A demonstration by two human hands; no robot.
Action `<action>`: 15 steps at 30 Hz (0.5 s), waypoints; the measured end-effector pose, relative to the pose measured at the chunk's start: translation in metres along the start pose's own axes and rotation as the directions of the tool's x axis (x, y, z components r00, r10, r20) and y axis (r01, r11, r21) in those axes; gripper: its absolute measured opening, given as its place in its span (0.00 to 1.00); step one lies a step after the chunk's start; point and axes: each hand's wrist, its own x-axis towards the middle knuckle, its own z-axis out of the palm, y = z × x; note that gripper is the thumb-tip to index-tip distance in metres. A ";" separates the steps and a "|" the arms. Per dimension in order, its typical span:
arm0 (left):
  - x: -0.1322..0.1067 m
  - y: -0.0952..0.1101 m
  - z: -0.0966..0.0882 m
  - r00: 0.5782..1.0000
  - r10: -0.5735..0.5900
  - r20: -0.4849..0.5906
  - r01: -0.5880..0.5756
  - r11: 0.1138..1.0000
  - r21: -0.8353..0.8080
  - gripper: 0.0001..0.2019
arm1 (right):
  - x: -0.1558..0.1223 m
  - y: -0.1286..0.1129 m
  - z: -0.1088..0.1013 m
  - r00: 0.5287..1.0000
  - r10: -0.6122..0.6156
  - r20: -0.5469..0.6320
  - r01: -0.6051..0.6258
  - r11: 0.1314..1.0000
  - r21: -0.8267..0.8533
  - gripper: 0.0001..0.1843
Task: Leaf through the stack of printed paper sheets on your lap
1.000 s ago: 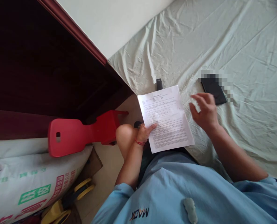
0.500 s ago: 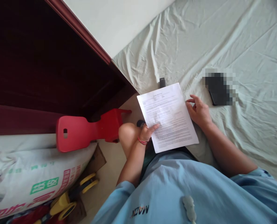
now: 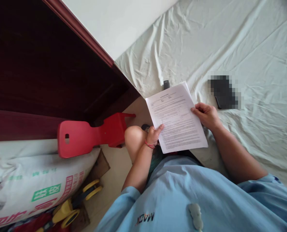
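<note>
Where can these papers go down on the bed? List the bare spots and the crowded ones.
Bare: the wide bedsheet beyond the dark flat object, and the sheet right of the right hand. Crowded: the bed edge by the papers, where a small black object lies, and the floor beside the left hand, with red stool and sack.

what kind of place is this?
Probably a home bedroom: a bed with a wrinkled pale sheet, a dark wooden frame beside it, a red plastic stool and a printed sack on the floor. The left hand and right hand hold a printed paper.
</note>
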 end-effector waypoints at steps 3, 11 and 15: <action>0.004 -0.002 0.000 0.997 0.076 -0.022 -0.075 0.995 0.062 0.31 | 0.003 0.001 -0.003 0.999 -0.005 -0.032 0.005 1.000 -0.003 0.18; 0.004 -0.001 0.005 0.984 0.173 0.046 -0.178 0.904 0.388 0.35 | 0.005 -0.006 0.000 0.965 -0.044 -0.260 -0.003 0.984 -0.178 0.13; 0.003 -0.004 0.004 0.990 0.126 0.069 -0.143 0.920 0.365 0.31 | 0.006 -0.004 -0.004 0.957 -0.063 -0.283 -0.005 0.972 -0.235 0.13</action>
